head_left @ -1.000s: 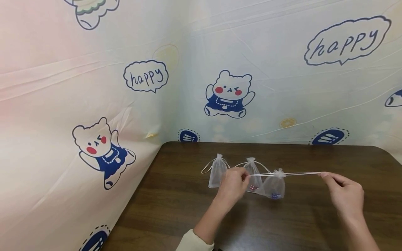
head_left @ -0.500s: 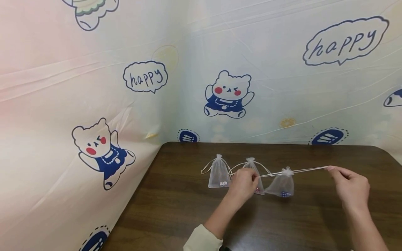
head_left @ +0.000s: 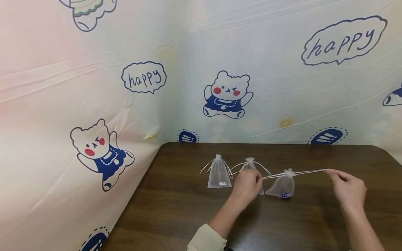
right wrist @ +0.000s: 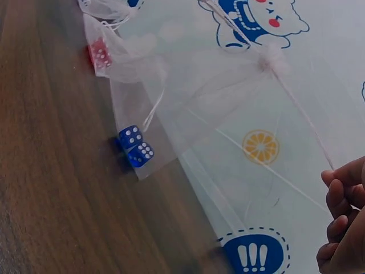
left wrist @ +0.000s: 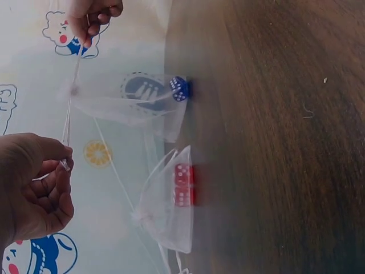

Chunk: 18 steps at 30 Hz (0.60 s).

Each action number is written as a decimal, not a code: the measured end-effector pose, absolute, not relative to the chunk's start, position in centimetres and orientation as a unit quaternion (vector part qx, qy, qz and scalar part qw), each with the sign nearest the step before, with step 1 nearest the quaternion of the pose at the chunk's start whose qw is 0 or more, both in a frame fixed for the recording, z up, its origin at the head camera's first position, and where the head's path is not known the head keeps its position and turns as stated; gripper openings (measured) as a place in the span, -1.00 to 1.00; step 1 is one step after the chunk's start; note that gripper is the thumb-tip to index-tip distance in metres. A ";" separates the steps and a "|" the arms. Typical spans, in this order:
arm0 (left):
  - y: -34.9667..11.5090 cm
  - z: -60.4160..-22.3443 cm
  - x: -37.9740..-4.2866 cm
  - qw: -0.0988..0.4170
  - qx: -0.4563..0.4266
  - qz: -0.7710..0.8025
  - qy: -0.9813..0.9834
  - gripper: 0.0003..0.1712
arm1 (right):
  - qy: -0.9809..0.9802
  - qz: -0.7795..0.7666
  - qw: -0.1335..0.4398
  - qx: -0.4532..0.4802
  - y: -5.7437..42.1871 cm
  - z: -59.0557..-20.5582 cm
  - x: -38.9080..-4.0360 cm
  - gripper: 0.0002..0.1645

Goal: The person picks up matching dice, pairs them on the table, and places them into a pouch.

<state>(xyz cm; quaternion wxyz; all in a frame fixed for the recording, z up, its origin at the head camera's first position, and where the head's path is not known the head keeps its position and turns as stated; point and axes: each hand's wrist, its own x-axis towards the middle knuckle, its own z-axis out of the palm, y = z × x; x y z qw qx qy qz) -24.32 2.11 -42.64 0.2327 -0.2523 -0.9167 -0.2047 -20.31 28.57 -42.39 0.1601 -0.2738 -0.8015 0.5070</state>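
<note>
A sheer white drawstring pouch (head_left: 279, 187) hangs by its taut cords (head_left: 311, 171), its neck gathered into a ruffle. Blue dice (right wrist: 136, 145) lie in its bottom corner, close to the tabletop. My left hand (head_left: 248, 184) pinches the cord ends on one side, thumb against fingers. On the other side my right hand (head_left: 350, 191) pinches the opposite cord between thumb and forefinger. Behind the left hand, a second pouch (left wrist: 165, 222) with red dice (left wrist: 183, 185) is partly hidden in the head view. Farther left, a third pouch (head_left: 217, 172) holds white dice (head_left: 222, 184).
All of this is on a dark wood-grain table (head_left: 163, 209) with rounded back corners. A pale cloth (head_left: 188, 69) printed with bears and the word "happy" rises behind the table and along its left side. Loose cords (head_left: 205, 167) trail from the other two pouches.
Both hands have moved right with the blue-dice pouch, away from the middle pouch, then settled slightly lower. The white dice have come into view. The cords stay stretched between the hands.
</note>
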 end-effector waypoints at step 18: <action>2.6 -43.2 -26.2 0.234 -0.210 -0.201 -0.928 -0.96 | -0.863 0.431 0.168 -0.204 27.4 -44.0 -20.6 -0.44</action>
